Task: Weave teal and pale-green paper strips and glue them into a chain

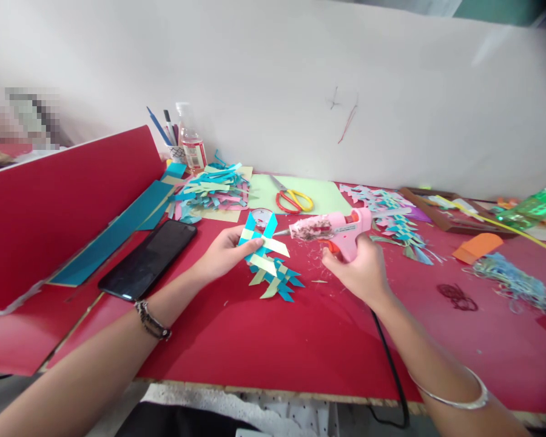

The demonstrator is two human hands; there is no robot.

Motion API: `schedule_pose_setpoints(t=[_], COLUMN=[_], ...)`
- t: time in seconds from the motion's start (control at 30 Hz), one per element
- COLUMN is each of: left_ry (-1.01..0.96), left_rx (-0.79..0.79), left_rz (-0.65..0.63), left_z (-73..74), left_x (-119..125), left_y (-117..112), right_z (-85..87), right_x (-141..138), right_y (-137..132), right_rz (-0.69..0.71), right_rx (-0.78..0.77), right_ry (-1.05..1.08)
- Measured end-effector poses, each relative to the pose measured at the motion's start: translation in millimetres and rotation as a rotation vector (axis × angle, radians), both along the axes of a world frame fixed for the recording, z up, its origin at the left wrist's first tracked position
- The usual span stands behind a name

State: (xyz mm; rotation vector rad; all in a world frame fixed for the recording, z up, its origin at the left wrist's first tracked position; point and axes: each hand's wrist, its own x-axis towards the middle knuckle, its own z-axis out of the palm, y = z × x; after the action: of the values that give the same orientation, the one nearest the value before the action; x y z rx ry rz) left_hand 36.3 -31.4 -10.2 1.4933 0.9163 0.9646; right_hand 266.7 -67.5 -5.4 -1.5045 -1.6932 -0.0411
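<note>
Between the thumb and fingers of my left hand (230, 250) is a woven paper strip (268, 258) in blue and pale green, its pointed ends sticking out at the sides. The strip's lower part hangs over the red table. A pink glue gun (334, 229) with an orange trigger is gripped by my right hand (361, 270). Its nozzle points left, at the upper part of the strip; I cannot tell whether it touches. Dark smudges cover the gun's barrel. Behind the strip, a small round object (261, 218) is partly hidden.
A black phone (148, 260) lies left of my left hand. Scissors (293, 197) rest on pale green paper (330, 195), beside a heap of cut paper strips (216, 188). Woven strips (391, 212) lie at right. A black cord (391, 364) runs over the table's front edge.
</note>
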Motion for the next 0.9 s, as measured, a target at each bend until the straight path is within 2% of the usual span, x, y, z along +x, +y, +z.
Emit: schedule_pose_setpoints(t=[0.2, 0.37, 0.5, 0.73, 0.9], left_ry=[-0.123, -0.232, -0.232, -0.218, -0.183], left_rx=[-0.088, -0.178, -0.202, -0.2, -0.178], left_rz=[-0.01, -0.035, -0.054, -0.071, -0.055], left_z=[0.1, 0.6, 0.0, 1.7, 2.3], left_x=[1.4, 4.0, 4.6, 4.8, 4.5], left_y=[-1.1, -4.2, -4.2, -5.0, -4.4], right_z=[0.4, -1.0, -1.7, -0.9, -0.4], right_x=[0.4, -0.4, -0.4, -0.9, 0.1], right_y=[-1.8, -2.5, -3.1, -4.1, -3.8], right_rz=[-0.031, -0.044, -0.074, -0.025, -0.067], right_rx=[0.087, 0.095, 0.104, 0.101, 0.127], right_ry=[-0.004, -0.025, -0.034, -0.05, -0.045])
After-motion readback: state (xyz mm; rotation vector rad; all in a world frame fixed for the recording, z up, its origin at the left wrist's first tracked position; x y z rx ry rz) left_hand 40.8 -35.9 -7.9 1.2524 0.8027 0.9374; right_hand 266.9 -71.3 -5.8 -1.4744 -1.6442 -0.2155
